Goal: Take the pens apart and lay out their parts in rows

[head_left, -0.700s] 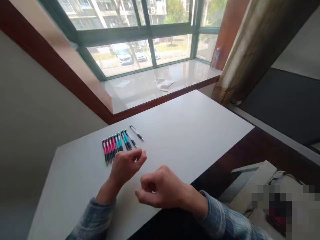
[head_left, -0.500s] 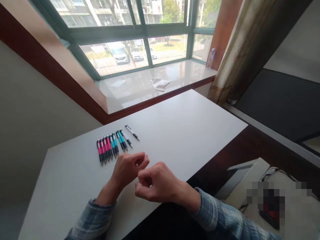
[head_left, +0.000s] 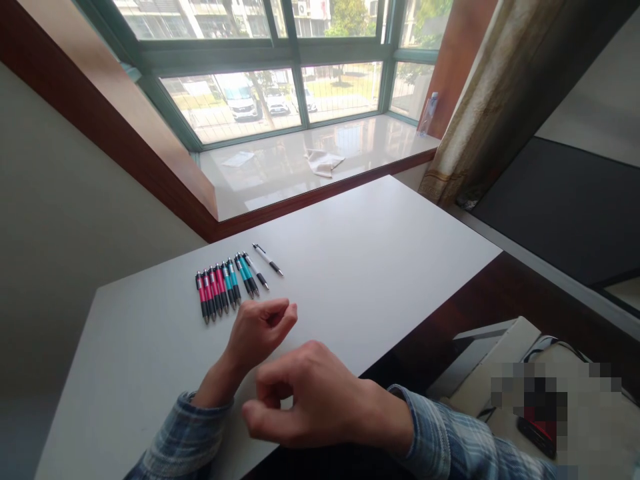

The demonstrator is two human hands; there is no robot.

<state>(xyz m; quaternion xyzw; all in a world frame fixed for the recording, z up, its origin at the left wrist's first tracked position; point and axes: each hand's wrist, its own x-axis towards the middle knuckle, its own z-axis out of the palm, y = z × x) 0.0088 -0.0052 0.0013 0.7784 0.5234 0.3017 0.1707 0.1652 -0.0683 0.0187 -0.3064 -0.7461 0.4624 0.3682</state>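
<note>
My left hand (head_left: 259,331) is curled into a loose fist over the white table, with nothing visible in it. Just below several click pens, it is the hand nearest to them. Closer to the camera, my right hand (head_left: 323,399) is also curled, thumb bent toward the fingers around a small hollow. No object shows in it. The pens lie side by side: pink pens (head_left: 210,291) at the left, teal pens (head_left: 245,272) beside them, then a white pen (head_left: 257,271). Another white pen (head_left: 269,259) lies apart at the right end. All have black grips.
The white table (head_left: 360,267) stands against a window sill (head_left: 280,167) holding a crumpled white cloth (head_left: 324,163) and a clear bottle (head_left: 429,115). A curtain (head_left: 465,100) hangs at the right. Below it, a pale surface (head_left: 480,380) carries cables and a partly blurred dark-and-red item.
My right hand has moved toward the camera and down-left, away from my left hand. The left hand has hardly moved. The pens lie as before; the view has shifted slightly.
</note>
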